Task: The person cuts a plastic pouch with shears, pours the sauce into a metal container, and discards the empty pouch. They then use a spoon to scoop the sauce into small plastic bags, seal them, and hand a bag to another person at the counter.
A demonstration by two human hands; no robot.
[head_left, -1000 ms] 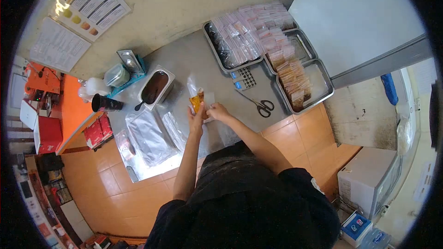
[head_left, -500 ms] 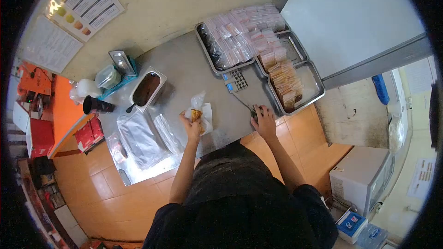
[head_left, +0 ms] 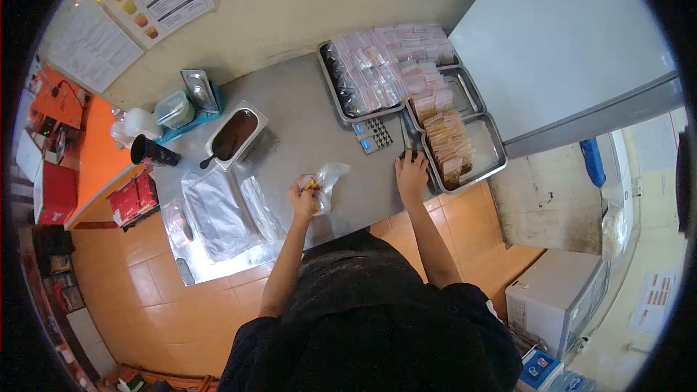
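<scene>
the left hand (head_left: 303,197) pinches a clear plastic bag (head_left: 331,178) with amber contents in its fingers, at four o'clock from the rectangular steel pan (head_left: 250,147). at the bag's two o'clock, the right hand (head_left: 412,175) covers black-handled metal scissors (head_left: 404,133), its fingers' grip unclear.

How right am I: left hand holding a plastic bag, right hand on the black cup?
Not quite: the head view shows the right hand on the scissors, not the black cup. The left hand does hold the plastic bag.
</scene>
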